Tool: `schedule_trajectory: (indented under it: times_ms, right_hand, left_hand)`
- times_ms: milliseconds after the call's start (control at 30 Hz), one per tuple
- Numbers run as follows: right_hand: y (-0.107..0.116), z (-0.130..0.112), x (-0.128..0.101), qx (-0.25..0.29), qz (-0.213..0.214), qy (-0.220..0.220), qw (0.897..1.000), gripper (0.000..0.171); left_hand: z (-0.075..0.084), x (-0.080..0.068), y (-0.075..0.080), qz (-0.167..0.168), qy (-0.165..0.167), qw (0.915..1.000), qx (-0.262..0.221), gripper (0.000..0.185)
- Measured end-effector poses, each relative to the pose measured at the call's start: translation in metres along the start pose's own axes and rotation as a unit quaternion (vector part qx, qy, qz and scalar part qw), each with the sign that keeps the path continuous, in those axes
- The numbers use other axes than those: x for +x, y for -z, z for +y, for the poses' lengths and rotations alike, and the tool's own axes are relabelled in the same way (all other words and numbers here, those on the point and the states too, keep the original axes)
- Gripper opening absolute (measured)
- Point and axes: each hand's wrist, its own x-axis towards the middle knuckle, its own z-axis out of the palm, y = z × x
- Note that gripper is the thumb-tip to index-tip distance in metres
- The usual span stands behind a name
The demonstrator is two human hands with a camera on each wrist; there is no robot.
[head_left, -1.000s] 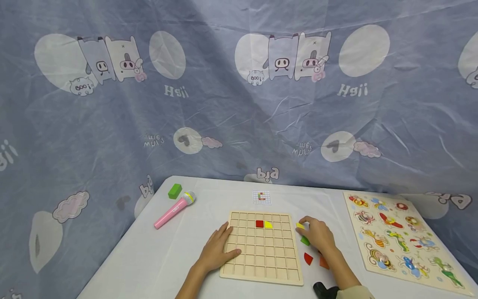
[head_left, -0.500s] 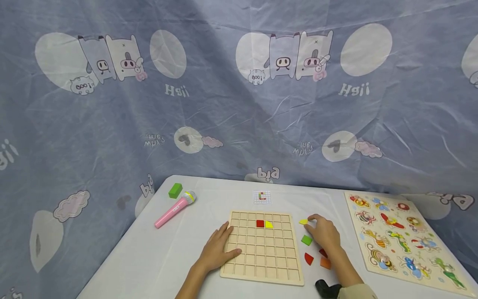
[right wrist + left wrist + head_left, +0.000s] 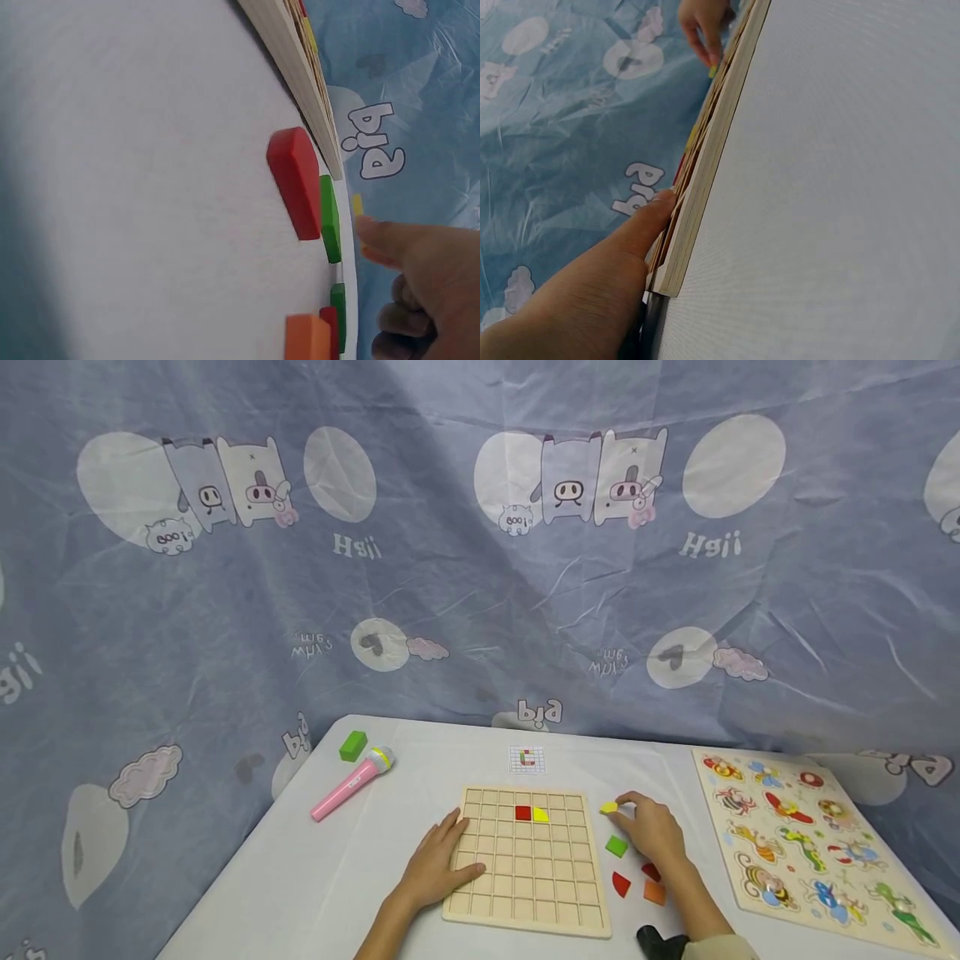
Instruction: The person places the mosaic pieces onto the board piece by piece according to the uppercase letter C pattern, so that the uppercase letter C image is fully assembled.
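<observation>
A wooden grid board (image 3: 525, 893) lies on the white table, with a red square (image 3: 522, 813) and a yellow quarter-round piece (image 3: 541, 815) seated in cells near its far side. My left hand (image 3: 435, 864) rests on the board's left edge, its fingers extended and the thumb over the border. Right of the board, my right hand (image 3: 654, 831) pinches a yellow block (image 3: 607, 808) between thumb and fingertips. The right wrist view shows this yellow block (image 3: 358, 204) raised above the table. Closer to me lie a green block (image 3: 617, 846) and a red quarter-round block (image 3: 621, 884).
An orange block (image 3: 654, 892) and a partly covered dark red block (image 3: 650, 871) lie by the right forearm, near a black object (image 3: 660, 943). Behind the board is a pattern card (image 3: 527, 759). A pink microphone (image 3: 352, 785), green block (image 3: 353, 746) and insect puzzle (image 3: 795, 835) flank it.
My right hand has shifted slightly right, away from the board, with the yellow block turned in its fingertips. The green block beneath is now uncovered. My left hand stays on the board.
</observation>
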Motion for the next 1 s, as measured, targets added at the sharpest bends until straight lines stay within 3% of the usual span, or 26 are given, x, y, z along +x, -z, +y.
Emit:
schedule_trajectory:
  times_ms: [300,500,800,1000]
  right_hand:
    - [0.008,-0.046,-0.002,0.017,0.034,0.062,0.997,0.035]
    - [0.003,-0.084,0.000,0.028,0.029,0.079,0.996,0.036]
    - [-0.025,-0.124,0.002,0.048,0.018,0.137,0.989,0.032]
    - [-0.050,-0.132,0.002,0.052,-0.023,0.132,0.990,0.030]
  left_hand:
    - [0.000,-0.001,0.000,-0.004,0.004,1.0000,0.006,0.085]
    - [-0.002,0.000,-0.002,-0.003,-0.001,1.0000,0.003,0.084]
    - [-0.001,0.002,-0.001,-0.003,0.006,1.0000,0.007,0.084]
    - [-0.001,0.001,-0.001,-0.002,0.004,1.0000,0.008,0.083]
